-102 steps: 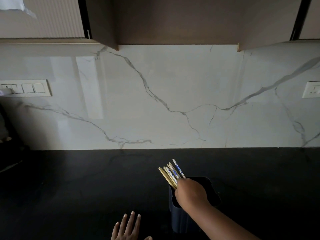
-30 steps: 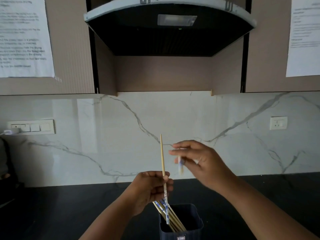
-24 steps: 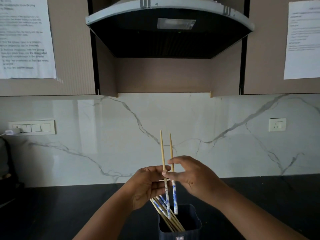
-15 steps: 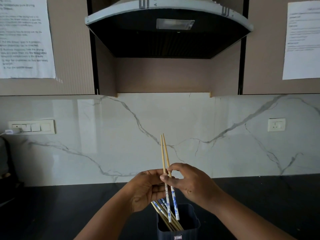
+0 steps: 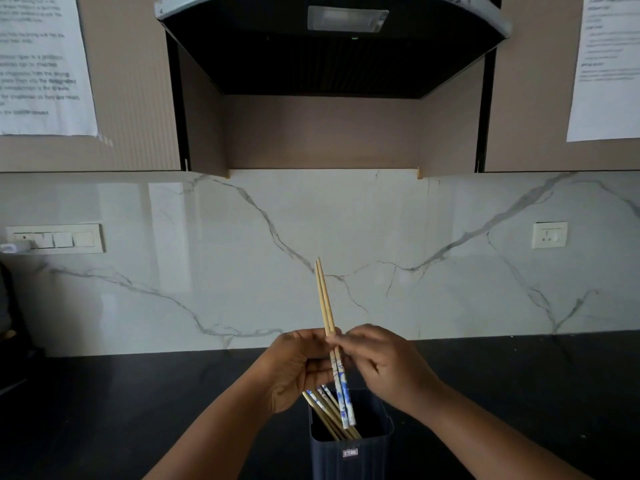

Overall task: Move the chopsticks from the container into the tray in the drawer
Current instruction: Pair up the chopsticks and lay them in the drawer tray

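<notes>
Two wooden chopsticks (image 5: 325,299) with blue-and-white patterned ends stand upright side by side, thin tips up, above a dark square container (image 5: 351,441). My left hand (image 5: 294,368) grips them at mid-length with curled fingers. My right hand (image 5: 381,362) pinches the same pair from the right with thumb and forefinger. Several more chopsticks (image 5: 327,415) lean inside the container. The drawer and its tray are out of view.
A black countertop (image 5: 138,403) runs along a white marble backsplash (image 5: 450,258). A range hood (image 5: 332,43) hangs overhead between cabinets with paper sheets (image 5: 38,64) taped on. A switch panel (image 5: 55,239) sits at left, a socket (image 5: 549,234) at right.
My right hand drew a second chopstick out of the container and brought it against the one in my left hand. The two now lie together, held by both hands.
</notes>
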